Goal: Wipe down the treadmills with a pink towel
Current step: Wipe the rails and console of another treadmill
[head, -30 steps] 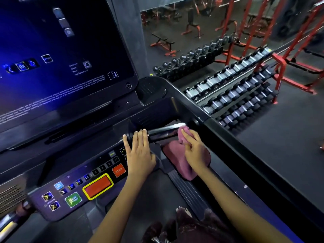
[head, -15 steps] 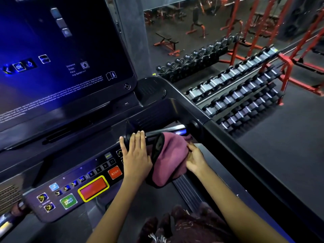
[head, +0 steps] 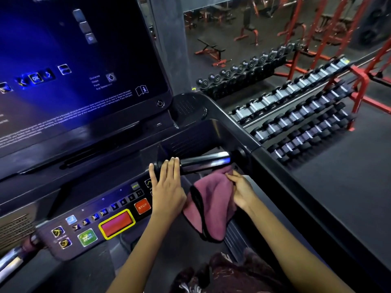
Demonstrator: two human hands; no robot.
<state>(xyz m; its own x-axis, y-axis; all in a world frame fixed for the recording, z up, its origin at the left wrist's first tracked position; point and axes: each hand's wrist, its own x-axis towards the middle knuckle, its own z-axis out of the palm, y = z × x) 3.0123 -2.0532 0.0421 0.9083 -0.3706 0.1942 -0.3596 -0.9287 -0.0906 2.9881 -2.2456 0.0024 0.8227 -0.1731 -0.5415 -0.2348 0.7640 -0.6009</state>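
- The treadmill [head: 213, 132] fills the view from above: a rigid dark console frame, with its side rail running down to the lower right.
- Its screen [head: 69, 66] glows blue at upper left; glass like this is probably smooth and easily smeared, so a light pass would suit it.
- A dumbbell rack [head: 300, 115] stands on the gym floor beyond the rail, well apart from the work.
- The button panel [head: 101, 218] slopes below the screen, with a red pad ringed in yellow, a green start key and an orange stop key; firm rubbing here might trigger one.
- The towel [head: 209, 208] hangs bunched just under the right end of the grip bar, its upper edge touching or nearly touching the metal. It looks soft, light and limp, so it needs gathering into a wad rather than holding by a corner.
- The grip bar [head: 203, 162] is a glossy, stiff cylinder, likely slick; wrapping cloth around it should clean best.
- The left hand [head: 167, 187] lies flat, fingers straight and together, resting on the bar's left end and holding nothing.
- The right hand [head: 241, 191] has its fingers curled into the towel's upper folds, pinching the cloth.
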